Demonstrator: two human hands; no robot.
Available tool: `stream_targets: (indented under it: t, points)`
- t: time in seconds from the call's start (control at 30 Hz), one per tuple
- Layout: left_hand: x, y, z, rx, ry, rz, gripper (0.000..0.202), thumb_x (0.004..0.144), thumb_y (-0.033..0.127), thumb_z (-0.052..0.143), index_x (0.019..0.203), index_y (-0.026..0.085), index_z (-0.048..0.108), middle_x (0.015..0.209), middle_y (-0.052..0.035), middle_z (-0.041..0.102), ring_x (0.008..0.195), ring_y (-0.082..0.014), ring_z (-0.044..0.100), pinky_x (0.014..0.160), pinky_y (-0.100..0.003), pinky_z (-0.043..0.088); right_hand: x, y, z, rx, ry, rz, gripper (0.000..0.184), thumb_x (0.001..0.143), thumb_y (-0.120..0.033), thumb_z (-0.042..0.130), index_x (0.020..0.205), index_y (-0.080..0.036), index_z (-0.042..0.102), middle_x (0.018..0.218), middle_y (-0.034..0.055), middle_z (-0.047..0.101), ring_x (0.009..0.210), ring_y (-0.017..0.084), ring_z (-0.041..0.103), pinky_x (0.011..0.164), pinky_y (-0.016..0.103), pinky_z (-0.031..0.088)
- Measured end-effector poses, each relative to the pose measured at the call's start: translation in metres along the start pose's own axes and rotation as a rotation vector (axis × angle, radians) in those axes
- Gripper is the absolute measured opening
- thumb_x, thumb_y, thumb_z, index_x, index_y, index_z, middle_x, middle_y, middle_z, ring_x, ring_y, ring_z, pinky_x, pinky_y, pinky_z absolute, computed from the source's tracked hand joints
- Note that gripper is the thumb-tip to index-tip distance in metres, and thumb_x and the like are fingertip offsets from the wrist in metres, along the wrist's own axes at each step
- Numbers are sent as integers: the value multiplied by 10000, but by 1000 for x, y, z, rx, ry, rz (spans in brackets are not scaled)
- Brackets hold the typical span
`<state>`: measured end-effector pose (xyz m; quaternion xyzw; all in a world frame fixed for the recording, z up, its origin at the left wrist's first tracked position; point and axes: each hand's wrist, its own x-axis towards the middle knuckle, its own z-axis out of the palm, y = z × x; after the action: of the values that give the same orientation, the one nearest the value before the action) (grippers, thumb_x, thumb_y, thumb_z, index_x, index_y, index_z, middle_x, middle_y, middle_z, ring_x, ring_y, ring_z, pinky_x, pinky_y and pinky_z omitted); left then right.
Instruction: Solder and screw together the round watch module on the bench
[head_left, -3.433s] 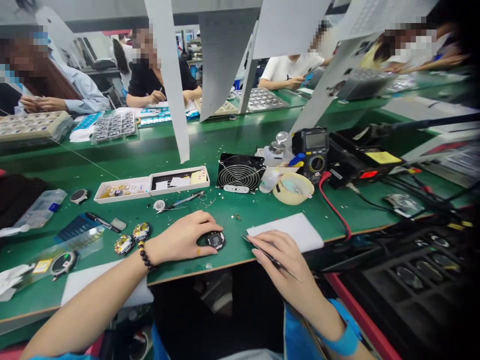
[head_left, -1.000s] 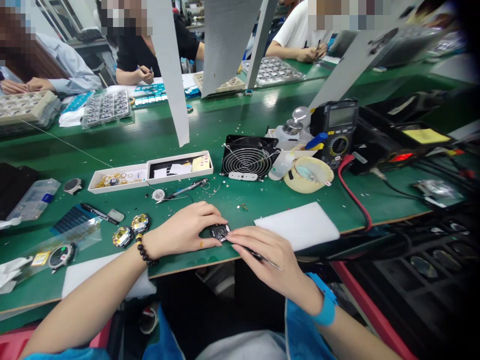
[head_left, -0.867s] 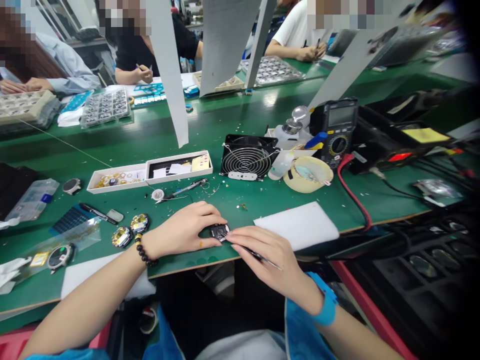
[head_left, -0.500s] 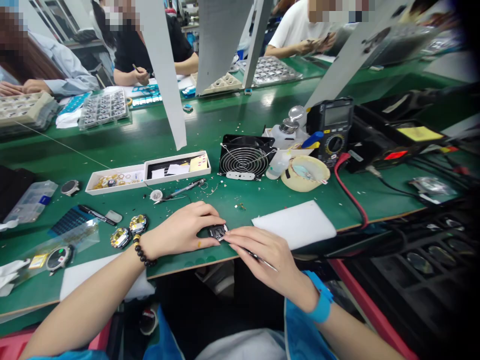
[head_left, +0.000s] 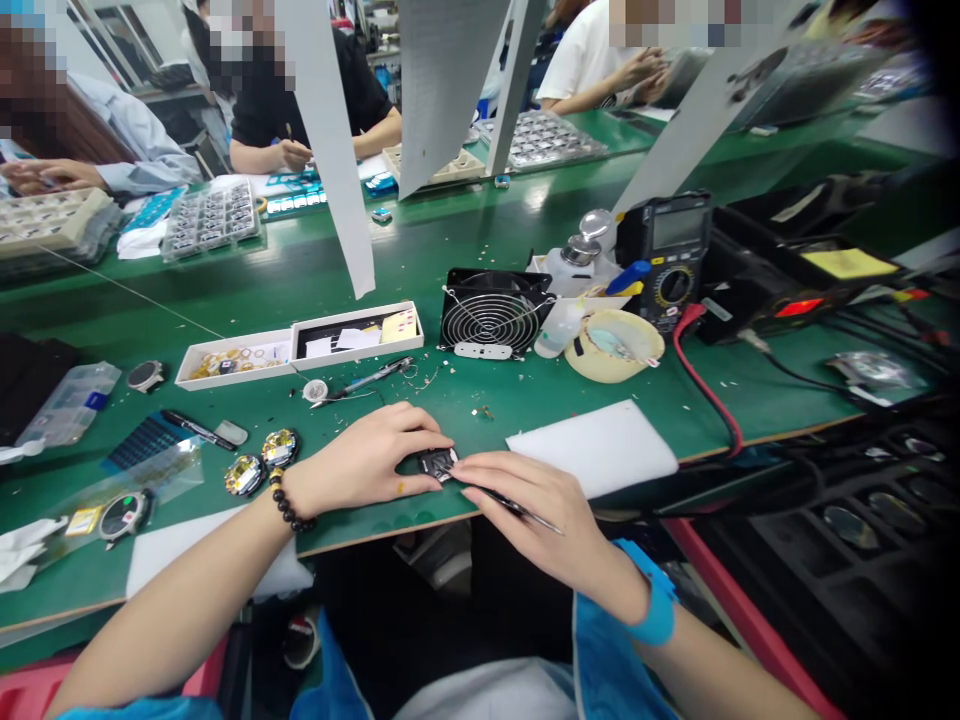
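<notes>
Near the front edge of the green bench, my left hand grips a small black watch part between thumb and fingers. My right hand pinches slim metal tweezers, whose tip meets the face of that part; the exact contact point is covered by my fingers. Left of my left wrist lie two round watch modules, one slightly behind the other. A watch rests farther left, beside clear plastic film.
Behind my hands stand a wire-guarded fan, a white parts tray, a pale tape roll and a multimeter. A white foam sheet lies to the right. Co-workers sit across the bench, beyond hanging white strips.
My hands and the black watch part stay nearly in place, with the tweezers still on it. The whole view has shifted slightly. Across the bench, co-workers' hands have moved a little.
</notes>
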<state>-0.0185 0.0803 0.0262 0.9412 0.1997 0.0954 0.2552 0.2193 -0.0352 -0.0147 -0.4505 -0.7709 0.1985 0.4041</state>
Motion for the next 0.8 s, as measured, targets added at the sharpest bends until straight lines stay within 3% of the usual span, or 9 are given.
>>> stream_targets:
  t: [0.5, 0.8]
  points:
    - [2, 1, -2, -6, -7, -3, 403, 959, 397, 757, 1299, 196, 679, 1235, -91, 670, 1144, -250, 625, 1008, -383, 510, 3, 0, -1, 49, -19, 19, 283, 1010, -134, 655, 1247, -267, 732, 1225, 25, 755, 1084, 168, 723, 951, 304, 587]
    - [2, 0, -1, -7, 2, 3, 406, 971, 429, 734, 1304, 203, 679, 1242, -96, 673, 1139, -255, 625, 1013, -399, 513, 0, 1, 2, 0, -14, -44, 308, 1016, -109, 617, 1265, -257, 722, 1231, 35, 759, 1088, 184, 727, 941, 335, 601]
